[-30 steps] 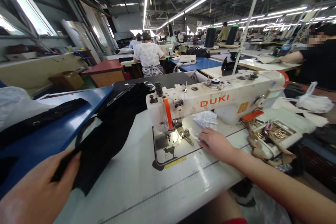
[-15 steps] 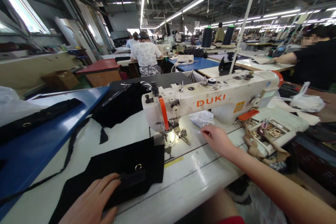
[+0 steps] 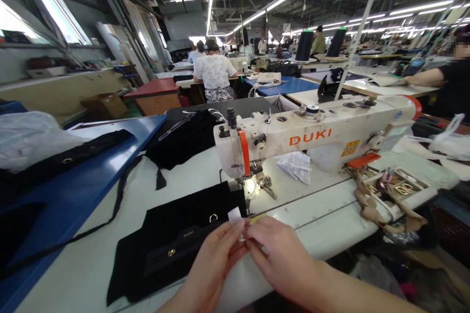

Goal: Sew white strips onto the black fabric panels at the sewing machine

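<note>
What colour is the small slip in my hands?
The small slip is white, clearest in the head view.

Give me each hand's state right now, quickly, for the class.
Left hand: closed, holding a small white tag.
Right hand: closed, right beside the left; whether holding anything cannot be told.

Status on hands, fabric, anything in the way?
Left hand pinching white slip, right hand alongside. Black fabric flat, right end by sewing machine. Nothing visibly blocking.

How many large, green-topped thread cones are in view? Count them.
2: left cone, right cone, beyond the sewing machine, left of the white pole; others may be hidden.
</note>
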A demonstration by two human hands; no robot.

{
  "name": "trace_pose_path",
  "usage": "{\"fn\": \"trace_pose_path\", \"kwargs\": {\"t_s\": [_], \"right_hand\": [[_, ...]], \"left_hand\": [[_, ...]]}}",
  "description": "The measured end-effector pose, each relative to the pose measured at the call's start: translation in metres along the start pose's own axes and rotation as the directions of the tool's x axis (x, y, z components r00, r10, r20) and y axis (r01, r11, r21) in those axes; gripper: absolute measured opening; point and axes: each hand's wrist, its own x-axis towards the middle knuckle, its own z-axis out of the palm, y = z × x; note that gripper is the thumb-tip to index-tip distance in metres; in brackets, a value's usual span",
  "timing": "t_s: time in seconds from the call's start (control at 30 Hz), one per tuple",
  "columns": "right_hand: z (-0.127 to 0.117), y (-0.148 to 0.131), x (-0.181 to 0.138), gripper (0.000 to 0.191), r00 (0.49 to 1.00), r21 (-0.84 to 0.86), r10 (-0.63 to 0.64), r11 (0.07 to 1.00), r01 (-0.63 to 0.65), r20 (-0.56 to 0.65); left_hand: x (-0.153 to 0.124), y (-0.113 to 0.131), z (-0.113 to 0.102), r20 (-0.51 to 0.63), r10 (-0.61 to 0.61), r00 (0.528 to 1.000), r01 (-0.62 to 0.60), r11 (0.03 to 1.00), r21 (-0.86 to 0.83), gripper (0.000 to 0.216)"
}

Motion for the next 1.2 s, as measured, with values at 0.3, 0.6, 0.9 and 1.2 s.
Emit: {"fn": "trace_pose_path", "kwargs": {"t_s": [0.3,0.6,0.9,1.2], "right_hand": [[-0.010,0.005,0.030,0.023,0.991,0.314,0.133,0.940,-0.131,0.016],[0.018,0.035,0.063,0.017,0.817,0.741,0.452,0.395,-0.544,0.359],[0.016,0.042,0.071,0.019,0.750,0.748,0.409,0.204,-0.631,0.521],[0.006,0.044,0.018,0.024,0.958,-0.124,-0.284,0.950,0.286,0.036]], "left_hand": [[0.014,0.032,-0.041,0.103,-0.136,0.985,0.042,0.780,0.625,0.035],[0.036,0.042,-0.052,0.181,0.369,0.911,-0.305,0.312,0.900,0.033],[0.046,0.020,-0.051,0.757,0.609,0.237,-0.549,-0.558,0.622,0.025],[0.071,0.009,-0.066,0.652,0.676,0.343,-0.683,-0.296,0.668,0.025]]}}
